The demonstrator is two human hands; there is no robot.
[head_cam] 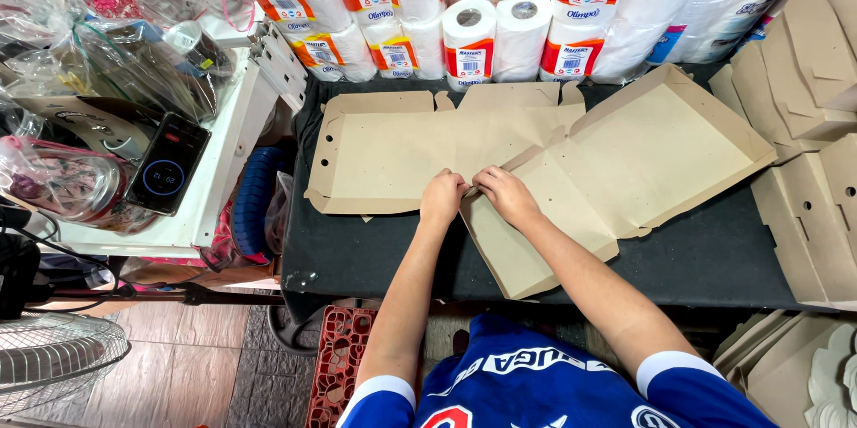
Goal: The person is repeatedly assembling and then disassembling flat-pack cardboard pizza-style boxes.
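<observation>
A flat brown cardboard box blank (571, 151) lies spread on the black table (714, 254), its right half raised at an angle. My left hand (442, 198) and my right hand (504, 193) meet at the blank's near middle edge. Both pinch a small corner flap where a side panel folds up. The near panel (518, 249) of the blank hangs over toward the table's front edge.
Wrapped paper rolls (473, 26) stack along the back. Folded cardboard boxes (812, 124) pile at the right. A white shelf (214, 178) on the left holds a phone (167, 174) and plastic-wrapped goods. A fan (54, 365) and a red crate (337, 365) stand on the floor.
</observation>
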